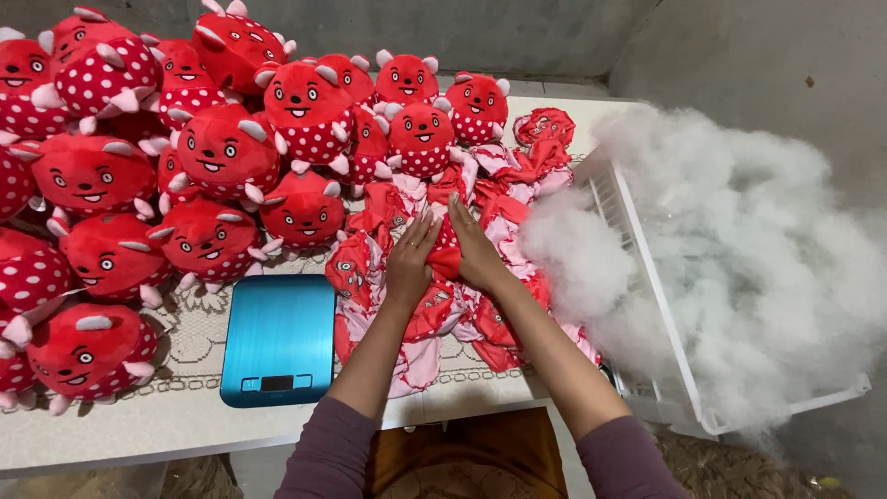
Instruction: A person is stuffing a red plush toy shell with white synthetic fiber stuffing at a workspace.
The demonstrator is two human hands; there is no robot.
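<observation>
A small dark rectangular screen (277,382) sits in the near edge of the flat blue scale (280,337) on the bench (166,420); it is blank.

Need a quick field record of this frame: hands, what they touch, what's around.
left hand: flat on the pile of unstuffed red toy skins
right hand: flat on the same pile, beside the left hand, a red fold between them
stuffed red plush toys: heaped at left and rear of table
blue scale: left of the pile, nothing on it
white basket: right, overflowing with white stuffing fibre
</observation>
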